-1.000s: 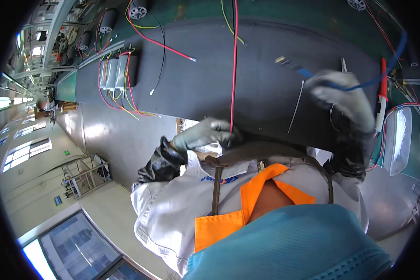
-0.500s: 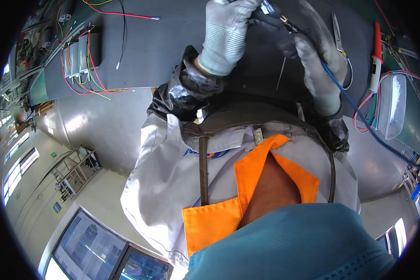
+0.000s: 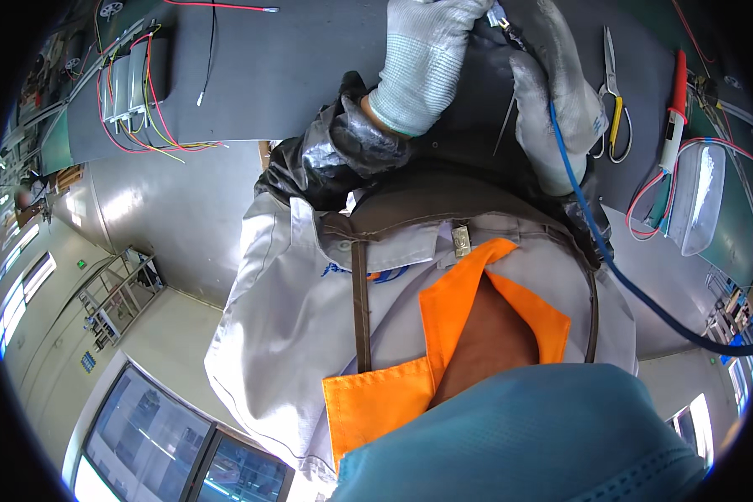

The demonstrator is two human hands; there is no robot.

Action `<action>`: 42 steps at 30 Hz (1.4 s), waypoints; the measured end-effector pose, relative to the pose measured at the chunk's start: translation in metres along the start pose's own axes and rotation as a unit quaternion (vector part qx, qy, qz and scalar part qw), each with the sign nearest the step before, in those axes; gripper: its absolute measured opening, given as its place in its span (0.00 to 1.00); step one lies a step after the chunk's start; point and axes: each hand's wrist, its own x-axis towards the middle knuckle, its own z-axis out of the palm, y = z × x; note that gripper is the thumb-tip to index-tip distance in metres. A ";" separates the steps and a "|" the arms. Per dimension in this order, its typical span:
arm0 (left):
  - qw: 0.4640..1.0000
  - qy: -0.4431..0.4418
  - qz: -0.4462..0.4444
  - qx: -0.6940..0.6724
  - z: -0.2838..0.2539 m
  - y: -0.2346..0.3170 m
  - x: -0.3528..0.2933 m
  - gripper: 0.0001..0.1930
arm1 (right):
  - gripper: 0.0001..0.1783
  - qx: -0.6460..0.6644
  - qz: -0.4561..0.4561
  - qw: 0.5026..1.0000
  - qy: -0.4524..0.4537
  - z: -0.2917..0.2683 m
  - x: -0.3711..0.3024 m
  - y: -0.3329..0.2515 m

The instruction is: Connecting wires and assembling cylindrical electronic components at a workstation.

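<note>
My left hand (image 3: 431, 58), in a pale knitted glove, is closed at the top edge, fingers curled and partly cut off. By its fingertips is a small shiny clear-and-metal connector (image 3: 495, 13); what else it pinches is hidden. My right hand (image 3: 558, 109), gloved too, is closed around a slim dark piece (image 3: 515, 35) with a brass-coloured end, which points at the connector. A blue cable (image 3: 571, 171) runs along the right palm and off to the right edge. A thin metal rod (image 3: 504, 124) shows between the hands.
On the dark table (image 3: 309, 75), scissors (image 3: 612, 96) with yellow on the handle lie right of my hand. Beyond are a red-and-white handled tool (image 3: 673, 117) and a clear plastic box (image 3: 699, 197). Left are grey wired modules (image 3: 130, 84), a red wire (image 3: 226, 7) and a black wire (image 3: 207, 71).
My right hand has moved left, uncovering the scissors' handles. My left hand has shifted slightly right and up. The blue cable has swung left and lower.
</note>
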 end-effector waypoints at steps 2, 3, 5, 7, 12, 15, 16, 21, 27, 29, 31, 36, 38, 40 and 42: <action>1.000 0.014 0.002 -0.004 0.001 0.002 -0.003 0.11 | 0.29 -0.026 0.010 0.999 0.015 0.000 -0.008 0.001; 1.000 0.028 0.005 -0.007 0.002 0.002 -0.003 0.11 | 0.29 -0.027 0.011 0.999 0.014 -0.001 -0.009 0.000; 0.999 0.028 -0.003 -0.027 0.000 -0.001 -0.003 0.11 | 0.29 -0.037 0.086 0.996 0.008 -0.001 -0.010 0.000; 0.998 0.028 -0.010 -0.047 0.001 -0.002 -0.004 0.11 | 0.29 -0.029 0.081 0.996 0.011 -0.001 -0.010 0.003; 0.997 0.072 -0.004 -0.005 0.005 0.000 -0.008 0.09 | 0.29 -0.026 0.051 0.998 0.022 -0.001 -0.013 0.004; 0.999 0.048 0.005 -0.025 0.001 -0.001 -0.007 0.09 | 0.29 -0.024 0.036 0.999 0.030 0.001 -0.013 0.006; 0.998 0.049 0.005 -0.026 0.001 -0.002 -0.007 0.09 | 0.29 -0.026 0.029 0.999 0.034 0.001 -0.012 0.007; 0.999 0.048 0.017 -0.013 0.000 -0.005 -0.008 0.10 | 0.29 -0.031 0.008 0.998 0.047 0.002 -0.014 0.012; 0.999 0.037 0.027 -0.011 0.000 -0.002 -0.015 0.10 | 0.29 -0.032 -0.023 0.997 0.059 0.004 -0.017 0.018; 0.998 0.052 0.020 0.004 0.000 -0.003 -0.015 0.09 | 0.29 -0.031 -0.034 0.997 0.064 0.006 -0.018 0.019; 0.998 0.066 0.014 0.019 0.001 -0.007 -0.014 0.09 | 0.29 -0.034 -0.046 0.996 0.071 0.006 -0.018 0.021; 0.999 0.032 0.017 -0.040 0.007 -0.020 -0.020 0.07 | 0.29 -0.025 -0.006 0.998 0.058 0.003 -0.028 0.024; 1.000 -0.004 -0.016 -0.024 0.007 -0.009 -0.027 0.12 | 0.31 0.082 0.148 0.985 0.027 0.002 -0.032 0.010; 0.990 -0.062 -0.078 -0.097 -0.005 -0.010 -0.021 0.19 | 0.32 0.112 0.227 0.965 -0.060 -0.005 -0.016 0.002; 0.989 -0.103 -0.031 -0.099 -0.022 -0.032 -0.006 0.20 | 0.34 0.066 0.187 0.971 -0.134 -0.024 -0.010 0.016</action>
